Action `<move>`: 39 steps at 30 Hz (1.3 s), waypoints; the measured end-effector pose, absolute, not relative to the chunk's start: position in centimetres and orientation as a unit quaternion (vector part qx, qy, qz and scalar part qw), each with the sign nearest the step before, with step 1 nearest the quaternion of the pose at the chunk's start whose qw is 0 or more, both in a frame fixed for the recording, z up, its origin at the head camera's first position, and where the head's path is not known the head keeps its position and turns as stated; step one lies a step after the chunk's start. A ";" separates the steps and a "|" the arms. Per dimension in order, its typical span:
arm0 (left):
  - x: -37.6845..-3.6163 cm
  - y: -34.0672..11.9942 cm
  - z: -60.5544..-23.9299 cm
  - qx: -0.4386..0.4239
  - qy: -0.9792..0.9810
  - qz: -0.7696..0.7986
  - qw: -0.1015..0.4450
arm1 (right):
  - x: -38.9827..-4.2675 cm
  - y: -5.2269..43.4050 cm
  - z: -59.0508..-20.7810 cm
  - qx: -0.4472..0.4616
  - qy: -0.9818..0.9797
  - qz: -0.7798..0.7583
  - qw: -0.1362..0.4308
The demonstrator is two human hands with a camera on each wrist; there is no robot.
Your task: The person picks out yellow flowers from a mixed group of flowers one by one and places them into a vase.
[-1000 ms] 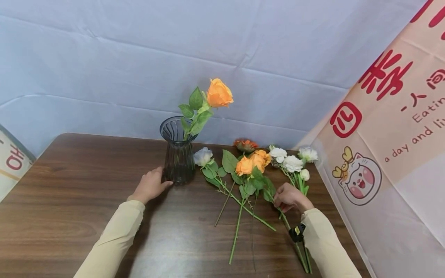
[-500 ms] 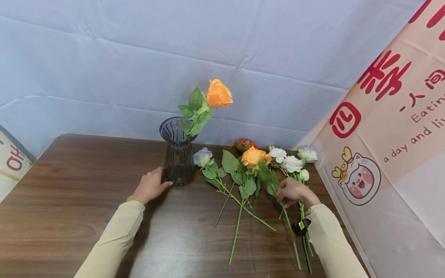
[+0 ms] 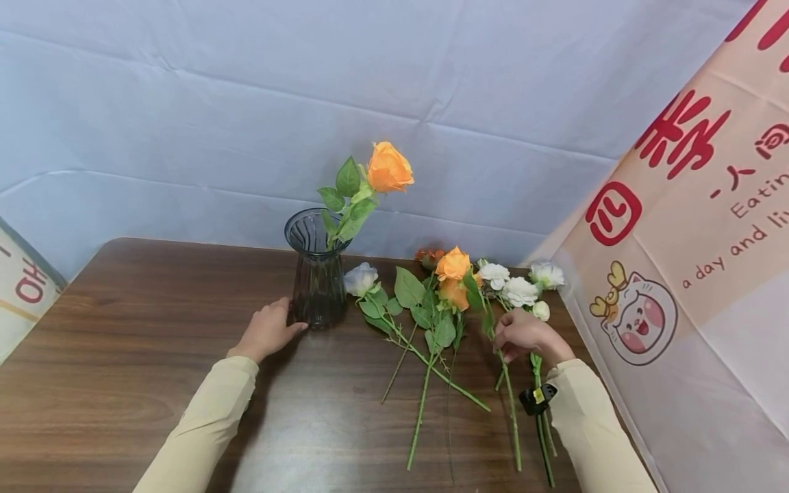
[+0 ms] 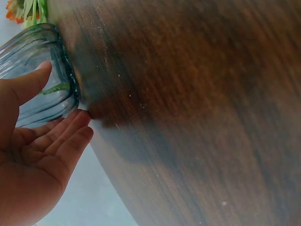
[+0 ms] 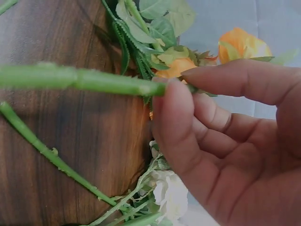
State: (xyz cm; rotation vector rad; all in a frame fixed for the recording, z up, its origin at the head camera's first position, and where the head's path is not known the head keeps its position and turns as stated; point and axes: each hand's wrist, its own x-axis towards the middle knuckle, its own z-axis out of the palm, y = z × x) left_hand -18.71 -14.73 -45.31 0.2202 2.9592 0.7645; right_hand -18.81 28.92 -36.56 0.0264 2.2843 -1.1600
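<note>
Brown wood-grain table (image 3: 123, 383) fills the near part of the scene, with a pale blue cloth (image 3: 246, 123) hung behind it and a printed banner (image 3: 690, 226) to the right. Nearest, two cream sleeves reach in. Just left of the glass vase (image 3: 317, 274), the left hand (image 3: 266, 331) lies with straight fingers laid against the vase's base, thumb on the glass; it grips nothing. Well to the right of the vase, the right hand (image 3: 522, 334) pinches the green stem of an orange rose (image 3: 453, 264) between thumb and fingers, so the bloom is raised off the table and tilted toward the vase. Between vase and right hand, loose stems (image 3: 425, 370) lie flat with a white rose (image 3: 360, 279) just beside the vase. White blooms (image 3: 519, 290) lie beyond the right hand. Inside the vase stands one orange flower (image 3: 388, 168), leaning right.
</note>
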 end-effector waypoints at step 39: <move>-18.7 -14.8 -45.4 0.073 0.964 0.250 0.042 | -18.7 28.8 -36.2 0.034 0.821 -0.507 0.261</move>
